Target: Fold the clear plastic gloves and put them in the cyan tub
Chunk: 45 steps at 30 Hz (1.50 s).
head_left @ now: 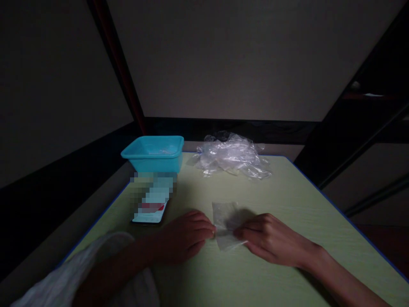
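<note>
The small flat sheet of clear plastic film [225,221] is colourless and looks whitish-grey against the pale yellow-green laminate tabletop [287,204], which has a thin blue edge. The rectangular plastic tub [153,155] is plain turquoise. The crumpled heap of thin plastic [231,155] is transparent with white glints. The cloth sleeve [79,273] is white. The flat phone [150,213] shows pale blue with a red band.

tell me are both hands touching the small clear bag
Touching. The head view shows the left hand and right hand each pinching an edge of the small clear bag.
</note>
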Each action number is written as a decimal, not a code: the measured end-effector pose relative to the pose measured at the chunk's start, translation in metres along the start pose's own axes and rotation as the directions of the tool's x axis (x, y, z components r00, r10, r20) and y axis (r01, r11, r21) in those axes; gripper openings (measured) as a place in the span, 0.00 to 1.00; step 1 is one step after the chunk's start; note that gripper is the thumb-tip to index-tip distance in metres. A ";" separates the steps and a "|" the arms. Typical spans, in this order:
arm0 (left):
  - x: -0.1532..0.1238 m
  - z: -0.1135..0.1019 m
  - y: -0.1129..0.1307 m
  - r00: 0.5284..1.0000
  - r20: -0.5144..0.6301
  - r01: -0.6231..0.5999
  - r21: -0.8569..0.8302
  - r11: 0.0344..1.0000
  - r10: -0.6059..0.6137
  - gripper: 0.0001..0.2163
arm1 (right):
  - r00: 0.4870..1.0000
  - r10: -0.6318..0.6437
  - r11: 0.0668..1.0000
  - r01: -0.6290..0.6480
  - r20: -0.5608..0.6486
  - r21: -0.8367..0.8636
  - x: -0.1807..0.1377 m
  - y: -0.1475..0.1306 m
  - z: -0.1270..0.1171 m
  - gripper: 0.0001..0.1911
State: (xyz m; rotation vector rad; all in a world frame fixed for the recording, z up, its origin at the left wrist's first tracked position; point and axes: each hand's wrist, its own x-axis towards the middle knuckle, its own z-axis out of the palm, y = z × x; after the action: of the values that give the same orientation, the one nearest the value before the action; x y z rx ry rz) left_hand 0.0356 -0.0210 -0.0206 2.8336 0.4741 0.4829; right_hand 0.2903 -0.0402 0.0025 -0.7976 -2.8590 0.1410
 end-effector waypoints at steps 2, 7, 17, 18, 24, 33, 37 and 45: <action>0.000 -0.001 0.000 1.000 0.026 -0.004 0.006 1.000 0.004 0.10 | 0.998 0.057 0.994 -0.058 0.010 0.091 0.000 0.003 0.000 0.18; 0.002 -0.005 0.003 0.999 0.038 0.025 0.054 0.998 -0.027 0.09 | 0.962 0.269 0.926 -0.246 -0.044 0.288 0.006 0.009 0.001 0.16; 0.000 0.000 0.000 0.991 -0.032 0.129 -0.055 0.990 -0.130 0.12 | 0.813 0.581 0.611 -0.415 -0.027 0.674 0.027 0.012 0.017 0.10; 0.001 0.000 0.000 0.986 -0.035 0.159 -0.092 0.983 -0.163 0.12 | 0.804 0.594 0.598 -0.419 -0.026 0.683 0.028 0.013 0.019 0.10; 0.003 0.001 -0.001 0.950 -0.013 0.295 -0.278 0.914 -0.311 0.13 | 0.751 0.659 0.557 -0.439 -0.053 0.705 0.032 0.018 0.029 0.10; 0.005 0.006 -0.003 0.911 -0.069 0.341 -0.431 0.835 -0.408 0.14 | 0.718 0.678 0.651 -0.489 -0.156 0.580 0.031 0.021 0.033 0.08; 0.008 0.008 -0.003 0.888 -0.064 0.367 -0.494 0.788 -0.455 0.15 | 0.728 0.666 0.673 -0.494 -0.161 0.550 0.031 0.020 0.031 0.08; 0.010 0.012 0.001 0.954 -0.126 0.259 -0.116 0.959 -0.272 0.16 | 0.737 0.661 0.682 -0.513 -0.139 0.521 0.032 0.018 0.030 0.07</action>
State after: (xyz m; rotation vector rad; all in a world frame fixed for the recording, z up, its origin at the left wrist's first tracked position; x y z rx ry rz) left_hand 0.0494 -0.0205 -0.0287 2.5990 0.8220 0.6337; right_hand 0.2668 -0.0091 -0.0247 -1.4538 -2.0253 0.6690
